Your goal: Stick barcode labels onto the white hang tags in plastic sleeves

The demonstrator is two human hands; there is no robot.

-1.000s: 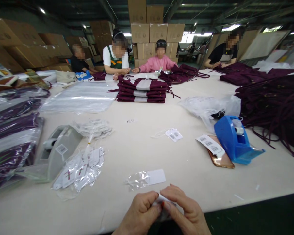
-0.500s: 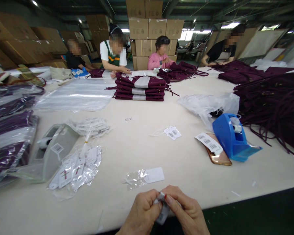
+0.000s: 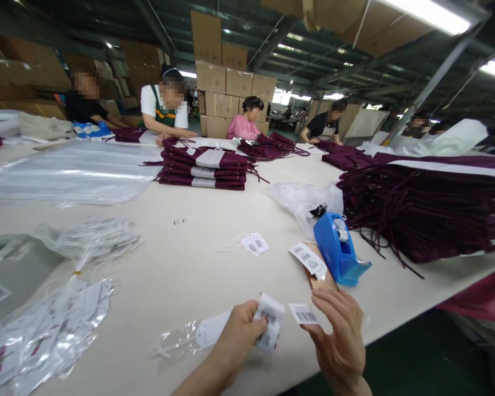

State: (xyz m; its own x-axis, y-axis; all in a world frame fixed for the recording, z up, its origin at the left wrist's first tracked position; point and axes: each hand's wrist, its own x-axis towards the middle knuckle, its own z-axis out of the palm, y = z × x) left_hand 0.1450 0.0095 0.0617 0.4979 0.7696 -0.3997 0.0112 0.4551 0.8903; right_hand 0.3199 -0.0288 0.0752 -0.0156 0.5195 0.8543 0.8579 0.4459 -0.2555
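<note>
My left hand point(image 3: 241, 335), near the table's front edge, pinches a folded white label with barcodes point(image 3: 269, 322). To its right, my right hand point(image 3: 340, 330) holds a small white barcode sticker point(image 3: 303, 314) at the thumb, its other fingers raised. The two hands are apart. Just beyond my right hand, a white barcode sheet point(image 3: 308, 260) lies on a copper-coloured phone point(image 3: 328, 281), beside a blue tape dispenser point(image 3: 339, 247). A clear-wrapped white tag point(image 3: 212, 330) lies partly behind my left wrist.
Bundled white tags point(image 3: 53, 324) and a grey dispenser point(image 3: 12, 275) are at left. Folded maroon items point(image 3: 204, 165) are stacked mid-table, with a larger pile point(image 3: 429, 209) at right. Loose tags point(image 3: 254, 243) lie centrally. Several people work across the table point(image 3: 148, 247).
The view has turned right. My hands have separated and moved forward; my left keeps the folded label, while a barcode sticker is now at my right thumb.
</note>
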